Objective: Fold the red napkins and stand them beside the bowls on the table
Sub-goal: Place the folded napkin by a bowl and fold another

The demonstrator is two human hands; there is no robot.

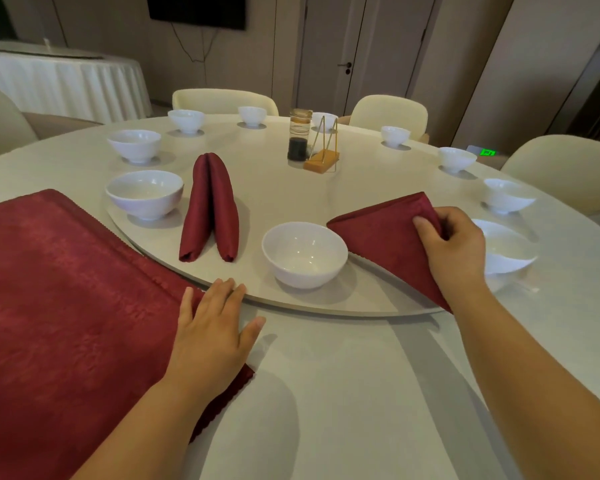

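head view: nearest the camera, the left hand [212, 327] lies flat, fingers straight and spread, pressing on the right edge of the flat napkin [66, 306]. this wide red cloth is spread on the table [343, 393] at the left, and its far edge reaches the rim of the turntable [326, 308]. whether it is one cloth or several stacked, i cannot tell.

farther off, the right hand [454, 244] has its fingers curled round the upper corner of the triangle napkin [378, 233]. that napkin is folded flat, partly on the turntable and partly over its rim, just beside the near bowl [303, 254]. the right bowl [510, 251] sits just beyond that hand. one standing napkin [210, 209] is already upright between the near bowl and the left bowl [144, 194]. a sauce bottle [298, 140] and a wire stand [323, 157] are at the middle.

the cloth looks light, soft and limp, with a slight sheen, so it will likely slide on the smooth top and slump unless each fold is pressed. it is best taken at corners and along folded edges, with one palm pinning it. the bowls look light and breakable, and a dragged cloth could nudge them.
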